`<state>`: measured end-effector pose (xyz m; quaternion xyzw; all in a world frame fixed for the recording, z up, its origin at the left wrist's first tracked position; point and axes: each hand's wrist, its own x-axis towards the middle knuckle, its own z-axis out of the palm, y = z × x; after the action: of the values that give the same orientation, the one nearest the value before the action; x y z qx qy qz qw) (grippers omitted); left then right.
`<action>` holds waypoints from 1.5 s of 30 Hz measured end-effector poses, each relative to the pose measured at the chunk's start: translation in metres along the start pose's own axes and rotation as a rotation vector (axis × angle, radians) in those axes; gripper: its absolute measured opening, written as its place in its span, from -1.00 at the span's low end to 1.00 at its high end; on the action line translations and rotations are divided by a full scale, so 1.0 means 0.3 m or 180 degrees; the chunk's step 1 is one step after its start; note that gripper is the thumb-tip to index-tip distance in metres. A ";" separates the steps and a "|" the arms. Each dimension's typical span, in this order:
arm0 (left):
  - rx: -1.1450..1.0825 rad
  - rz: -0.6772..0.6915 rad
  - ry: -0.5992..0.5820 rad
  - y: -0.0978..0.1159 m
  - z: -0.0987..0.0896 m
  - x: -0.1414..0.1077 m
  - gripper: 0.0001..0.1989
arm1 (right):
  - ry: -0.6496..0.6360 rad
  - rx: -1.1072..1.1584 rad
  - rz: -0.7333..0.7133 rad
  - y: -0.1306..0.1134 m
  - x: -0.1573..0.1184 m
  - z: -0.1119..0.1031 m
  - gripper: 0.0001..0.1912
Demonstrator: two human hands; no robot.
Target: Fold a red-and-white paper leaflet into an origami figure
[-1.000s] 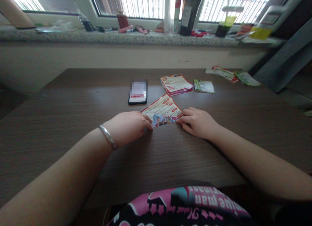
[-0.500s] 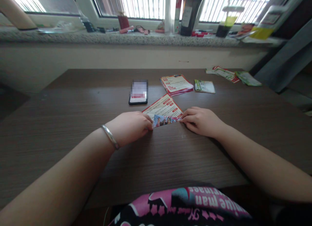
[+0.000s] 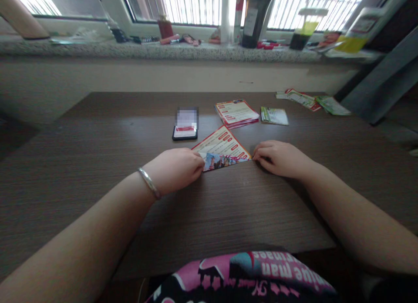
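Note:
A printed paper sheet [image 3: 225,143] lies on the table with its near edge folded over, so a strip of coloured picture shows along the fold. Its far corner points away from me. My left hand [image 3: 179,167] grips the left end of the folded strip, fingers curled and covering that corner. At the right tip of the fold, my right hand [image 3: 277,157] has thumb and fingers pinched together on the paper's corner. Just beyond the sheet sits a stack of similar printed sheets [image 3: 237,112].
A phone [image 3: 185,132] lies left of the stack. To the right are a small pile of green-and-white papers [image 3: 274,116] and several loose leaflets [image 3: 303,98] near the back edge. Bottles, including a dark one [image 3: 254,20], crowd the stone windowsill [image 3: 146,52] behind the brown table [image 3: 81,133].
My right hand has slid right along the fold to the paper's right tip, uncovering more of the picture strip. My left hand has hardly moved.

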<state>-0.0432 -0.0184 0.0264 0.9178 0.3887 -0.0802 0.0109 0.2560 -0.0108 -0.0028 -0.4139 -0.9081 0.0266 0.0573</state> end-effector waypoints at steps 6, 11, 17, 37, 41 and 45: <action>0.0144 -0.0036 0.0092 0.021 0.012 0.015 -0.71 | 0.0203 0.0223 0.0134 0.024 0.004 0.018 -0.79; 0.0172 0.0205 0.0280 0.018 0.049 0.023 -0.69 | 0.0663 0.0208 0.0336 0.013 -0.003 0.024 -0.79; 0.0034 0.0305 0.0542 0.005 0.087 0.041 -0.68 | 0.1012 0.0220 -0.0107 -0.004 -0.001 0.014 -0.73; -0.0452 0.0384 0.0622 -0.004 0.105 0.079 -0.73 | 0.1102 0.0414 -0.0704 -0.018 0.018 0.032 -0.72; -0.0292 0.0530 0.0670 -0.011 0.111 0.076 -0.71 | 0.1077 0.0462 -0.0764 -0.019 0.021 0.037 -0.76; 0.0023 0.0426 0.0877 -0.011 0.118 0.070 -0.67 | 0.1014 0.0494 -0.0811 -0.020 0.023 0.039 -0.76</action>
<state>-0.0363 -0.0040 -0.0116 0.9440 0.3242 0.0459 -0.0405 0.2454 -0.0095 -0.0133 -0.2891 -0.9278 0.0232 0.2346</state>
